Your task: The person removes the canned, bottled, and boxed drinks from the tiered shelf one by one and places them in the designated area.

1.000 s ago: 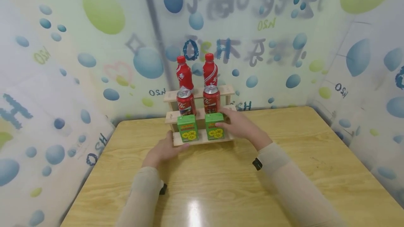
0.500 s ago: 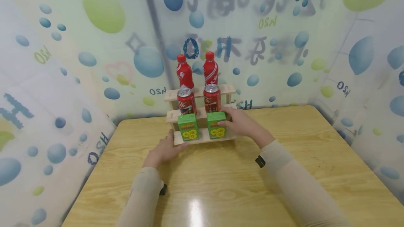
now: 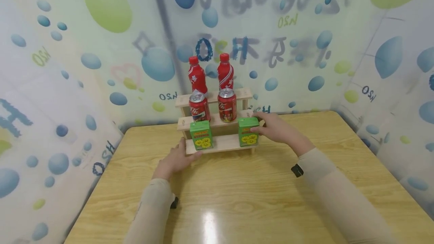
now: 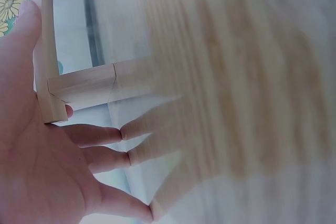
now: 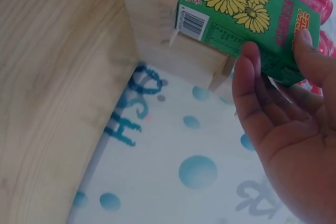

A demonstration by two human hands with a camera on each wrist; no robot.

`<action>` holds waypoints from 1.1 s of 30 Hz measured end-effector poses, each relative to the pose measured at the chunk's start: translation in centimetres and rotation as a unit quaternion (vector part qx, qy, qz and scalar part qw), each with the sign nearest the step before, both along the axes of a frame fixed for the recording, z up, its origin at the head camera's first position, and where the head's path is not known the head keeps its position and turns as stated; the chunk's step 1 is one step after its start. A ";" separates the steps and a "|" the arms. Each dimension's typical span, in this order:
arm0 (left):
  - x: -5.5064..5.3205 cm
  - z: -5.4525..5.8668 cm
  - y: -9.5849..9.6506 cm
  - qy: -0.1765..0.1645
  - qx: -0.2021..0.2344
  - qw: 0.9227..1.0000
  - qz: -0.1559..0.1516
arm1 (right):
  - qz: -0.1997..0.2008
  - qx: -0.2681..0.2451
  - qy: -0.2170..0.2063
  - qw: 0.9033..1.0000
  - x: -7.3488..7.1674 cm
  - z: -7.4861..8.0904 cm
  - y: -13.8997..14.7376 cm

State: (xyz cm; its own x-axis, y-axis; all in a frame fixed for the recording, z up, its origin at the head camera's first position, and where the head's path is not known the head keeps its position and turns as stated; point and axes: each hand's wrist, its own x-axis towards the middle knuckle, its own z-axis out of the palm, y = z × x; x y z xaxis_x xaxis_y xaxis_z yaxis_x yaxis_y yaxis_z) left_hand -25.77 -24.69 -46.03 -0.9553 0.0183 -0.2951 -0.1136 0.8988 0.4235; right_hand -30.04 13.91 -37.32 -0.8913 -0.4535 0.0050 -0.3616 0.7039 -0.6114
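Right green box (image 3: pixel 247 135): had just shifted to the right end of the lowest step (image 3: pixel 225 144); half a second earlier it stood in front of the right can (image 3: pixel 227 105).
Gap between boxes: had widened, which suggested the pair was being spaced out.
Right hand (image 3: pixel 279 129): held the Right green box between thumb and fingers.
Left green box (image 3: pixel 201 136): stayed near the step's left end.
Left hand (image 3: pixel 172 163): rested, fingers extended, against the shelf's left end, as before.
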 end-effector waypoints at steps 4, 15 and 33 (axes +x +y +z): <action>0.0 0.0 0.0 0.000 -0.006 1.000 0.003 | 0.002 -0.012 -0.013 1.000 0.0 0.1 1.9; 0.1 0.3 0.1 0.001 -0.005 1.000 -0.007 | -0.015 0.001 -0.010 1.000 -1.9 0.9 8.0; -0.3 0.2 -0.2 0.005 0.000 1.000 -0.028 | -0.082 -0.013 -0.038 0.996 -8.1 -2.4 7.5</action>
State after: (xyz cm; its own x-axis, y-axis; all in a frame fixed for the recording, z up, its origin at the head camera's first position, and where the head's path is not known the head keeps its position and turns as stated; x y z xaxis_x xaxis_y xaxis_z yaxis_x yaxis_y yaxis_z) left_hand -26.05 -24.94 -45.81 -0.9555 0.0712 -0.2863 -0.0598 0.9036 0.4242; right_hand -38.10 21.41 -39.69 -0.9517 -0.3020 -0.0557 -0.1947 0.7337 -0.6510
